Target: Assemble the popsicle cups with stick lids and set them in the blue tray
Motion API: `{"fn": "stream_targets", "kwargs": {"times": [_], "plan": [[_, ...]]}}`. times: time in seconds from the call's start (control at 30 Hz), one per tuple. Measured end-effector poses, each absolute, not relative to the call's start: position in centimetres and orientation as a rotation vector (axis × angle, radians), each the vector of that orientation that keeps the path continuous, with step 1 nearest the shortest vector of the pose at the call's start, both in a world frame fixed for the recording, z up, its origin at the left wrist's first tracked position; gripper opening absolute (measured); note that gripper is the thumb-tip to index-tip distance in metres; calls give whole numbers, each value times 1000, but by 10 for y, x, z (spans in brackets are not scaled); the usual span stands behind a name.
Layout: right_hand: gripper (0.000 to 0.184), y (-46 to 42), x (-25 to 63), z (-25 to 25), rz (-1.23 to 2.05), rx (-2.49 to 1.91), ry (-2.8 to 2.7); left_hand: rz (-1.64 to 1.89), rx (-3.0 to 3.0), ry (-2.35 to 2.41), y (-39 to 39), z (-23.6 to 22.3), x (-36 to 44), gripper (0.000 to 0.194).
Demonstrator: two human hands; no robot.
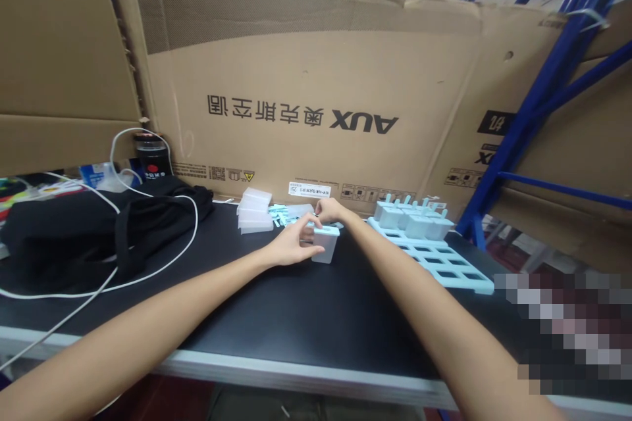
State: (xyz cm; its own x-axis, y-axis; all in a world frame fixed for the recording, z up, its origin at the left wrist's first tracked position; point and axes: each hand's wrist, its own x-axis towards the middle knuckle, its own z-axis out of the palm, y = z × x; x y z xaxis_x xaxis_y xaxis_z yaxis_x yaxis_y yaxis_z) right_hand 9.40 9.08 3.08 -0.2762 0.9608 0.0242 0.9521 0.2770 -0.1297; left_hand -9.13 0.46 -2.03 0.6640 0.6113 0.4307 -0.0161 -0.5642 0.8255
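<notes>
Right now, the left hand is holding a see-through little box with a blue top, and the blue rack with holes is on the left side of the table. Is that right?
Not quite: the head view shows the blue rack on the right side of the table. The left hand is holding the see-through little box with a blue top.
</notes>
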Motion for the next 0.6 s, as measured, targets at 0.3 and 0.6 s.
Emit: {"fn": "stream_targets", "kwargs": {"times": [0.3,0.6], "plan": [[13,31,122,103,554,-1497,-2310,944,2022,498,4,-21,-89,46],[24,-11,104,125,624,-1302,-2667,957,1990,452,5,-22,-87,45]]}}
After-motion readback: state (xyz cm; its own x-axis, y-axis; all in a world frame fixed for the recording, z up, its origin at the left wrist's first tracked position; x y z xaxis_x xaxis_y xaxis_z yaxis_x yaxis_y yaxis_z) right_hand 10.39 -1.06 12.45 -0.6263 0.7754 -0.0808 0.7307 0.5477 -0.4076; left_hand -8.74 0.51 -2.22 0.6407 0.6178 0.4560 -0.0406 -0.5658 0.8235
